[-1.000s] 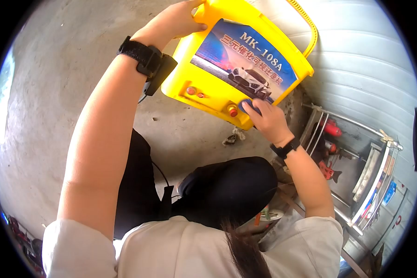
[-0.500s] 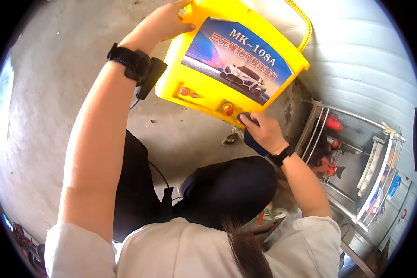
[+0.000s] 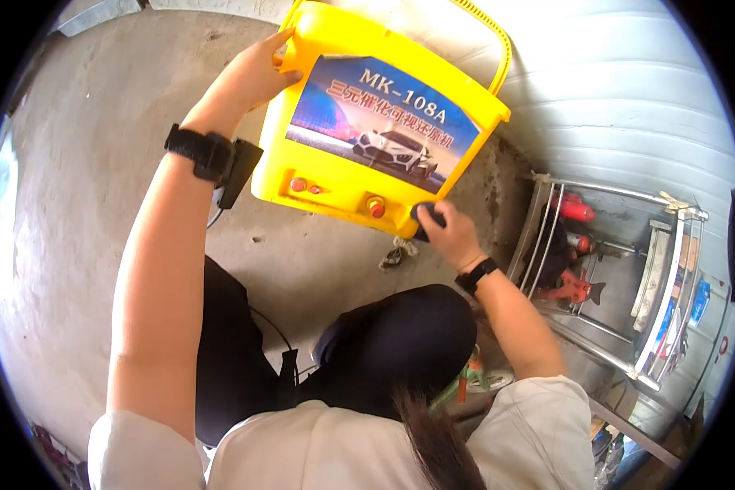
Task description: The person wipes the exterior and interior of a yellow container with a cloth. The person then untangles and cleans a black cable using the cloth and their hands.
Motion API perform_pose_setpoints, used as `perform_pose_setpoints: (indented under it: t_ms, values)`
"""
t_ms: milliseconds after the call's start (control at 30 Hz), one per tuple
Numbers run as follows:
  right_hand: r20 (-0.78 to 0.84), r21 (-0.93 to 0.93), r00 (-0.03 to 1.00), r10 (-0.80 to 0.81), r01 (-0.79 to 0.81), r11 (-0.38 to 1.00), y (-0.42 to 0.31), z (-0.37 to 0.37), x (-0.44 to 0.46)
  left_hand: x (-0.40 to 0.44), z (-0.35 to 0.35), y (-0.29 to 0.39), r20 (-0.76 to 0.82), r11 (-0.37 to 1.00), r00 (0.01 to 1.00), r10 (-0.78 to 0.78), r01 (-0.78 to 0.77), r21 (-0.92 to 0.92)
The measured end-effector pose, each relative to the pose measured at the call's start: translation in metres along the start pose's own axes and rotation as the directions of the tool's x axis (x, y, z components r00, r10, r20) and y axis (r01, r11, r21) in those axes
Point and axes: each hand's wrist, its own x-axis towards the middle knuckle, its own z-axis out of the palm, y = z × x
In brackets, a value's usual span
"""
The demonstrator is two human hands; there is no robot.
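Note:
A yellow plastic box (image 3: 343, 184) with a handle and a blue label (image 3: 384, 122) showing a white car and "MK-108A" is tilted in front of me. My left hand (image 3: 257, 73) grips its upper left edge, fingers bent over the rim. On the lower part of the box are a red knob (image 3: 376, 207) and small red round fittings (image 3: 300, 184). My right hand (image 3: 449, 235) is closed on a dark blue cloth (image 3: 426, 216), pressed against the lower right corner of the box. Most of the cloth is hidden by the fingers.
A metal rack (image 3: 612, 327) holding red tools (image 3: 576, 287) stands at the right, beside a pale corrugated wall (image 3: 612, 106). A whitish rag (image 3: 398, 251) lies on the concrete floor (image 3: 82, 245) below the box. My bent knee (image 3: 416, 327) is close under my right hand.
The box and both hands have shifted left and slightly down in view. My right hand, with the blue cloth, has moved from beside the red knob to the box's lower right corner.

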Motion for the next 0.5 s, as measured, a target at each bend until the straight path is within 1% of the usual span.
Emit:
perform_pose_setpoints:
  t_ms: [33,67,100,133,167,200,233,267,333,367,400,433,500]
  values:
    - [0.038,-0.003,0.999,0.003,-0.003,1.000,-0.007,-0.006,-0.001,0.002,0.001,-0.002,-0.016,1.000,1.000,0.002,-0.002,0.010]
    - [0.080,0.001,0.997,0.000,0.000,1.000,-0.012,-0.011,0.004,0.006,0.003,-0.010,-0.021,0.998,0.999,0.042,-0.041,0.052]
    - [0.018,-0.131,0.983,-0.184,0.185,0.974,-0.008,-0.021,0.013,0.008,0.000,-0.010,-0.025,0.996,0.997,0.068,-0.066,0.060]
    - [-0.013,-0.260,0.934,-0.357,0.342,0.903,-0.005,-0.031,0.022,0.008,-0.002,-0.010,-0.013,0.994,0.996,0.085,-0.084,0.069]
    - [-0.223,-0.024,0.968,-0.117,0.115,0.993,-0.009,-0.031,0.035,0.006,0.001,-0.013,0.011,0.993,0.995,0.096,-0.096,0.075]
    - [-0.306,-0.303,0.907,-0.290,0.196,0.933,-0.004,-0.040,0.049,0.010,0.003,-0.021,0.006,0.991,0.992,0.126,-0.126,0.033]
    - [-0.393,-0.279,0.877,-0.278,0.175,0.944,-0.005,-0.044,0.062,0.008,0.004,-0.023,0.015,0.993,0.992,0.122,-0.122,0.005]
    - [-0.413,-0.253,0.865,-0.286,0.193,0.948,-0.006,-0.045,0.070,0.008,0.003,-0.022,0.017,0.992,0.992,0.122,-0.121,-0.025]
    - [-0.325,-0.297,0.876,-0.357,0.263,0.918,-0.009,-0.041,0.063,0.008,0.001,-0.022,0.023,0.989,0.991,0.128,-0.126,-0.077]
    - [-0.276,-0.317,0.877,-0.393,0.303,0.899,-0.012,-0.040,0.059,0.005,0.001,-0.023,0.018,0.980,0.985,0.174,-0.171,-0.098]
    - [-0.225,-0.244,0.875,-0.429,0.375,0.894,-0.018,-0.036,0.052,-0.004,-0.009,-0.008,0.005,0.969,0.975,0.220,-0.218,-0.116]
    - [-0.192,-0.244,0.852,-0.487,0.439,0.865,-0.027,-0.033,0.046,-0.009,-0.014,0.002,-0.011,0.955,0.964,0.266,-0.265,-0.133]
    - [-0.067,-0.226,0.866,-0.495,0.470,0.853,-0.032,-0.022,0.029,-0.009,-0.013,0.006,-0.001,0.979,0.984,0.178,-0.177,-0.100]
